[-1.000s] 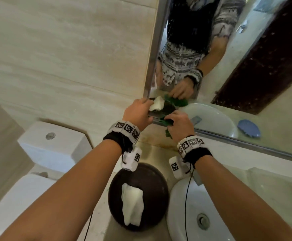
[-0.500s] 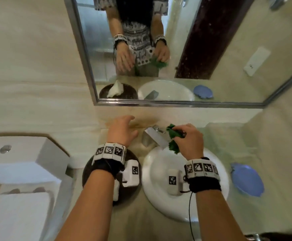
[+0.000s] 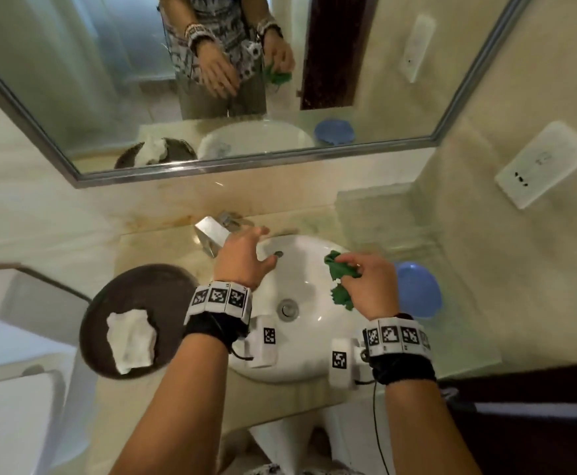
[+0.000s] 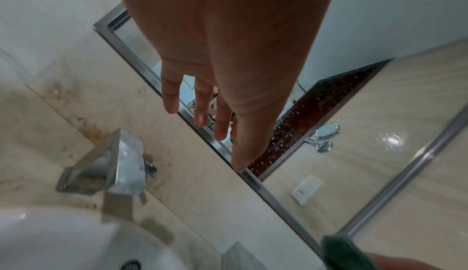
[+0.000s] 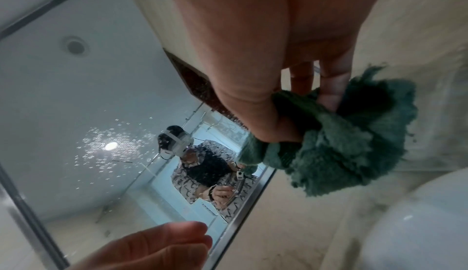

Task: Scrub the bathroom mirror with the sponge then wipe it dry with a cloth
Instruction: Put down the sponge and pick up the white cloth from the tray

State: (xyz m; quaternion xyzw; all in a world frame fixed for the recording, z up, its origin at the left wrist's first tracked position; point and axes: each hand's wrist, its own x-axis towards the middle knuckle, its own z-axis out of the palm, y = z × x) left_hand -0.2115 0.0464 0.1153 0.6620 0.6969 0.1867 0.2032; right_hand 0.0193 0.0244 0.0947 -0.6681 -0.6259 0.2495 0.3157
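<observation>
Two hands hover over the white basin below the mirror. The left hand is spread flat, fingers straight and apart, holding nothing; it sits above the basin's rear edge, just beside the metal tap, and the left wrist view shows those fingers stretched out toward the mirror's silver frame. The right hand pinches a crumpled green cloth between thumb and curled fingers, the bunch hanging over the right side of the basin; in the right wrist view the cloth droops below the fingers, near the mirror's lower edge but apart from the glass. A white sponge lies on a round dark tray to the left of the basin, well apart from both hands. A blue dish sits on the counter just right of the basin. The mirror glass in the right wrist view is speckled with small droplets.
</observation>
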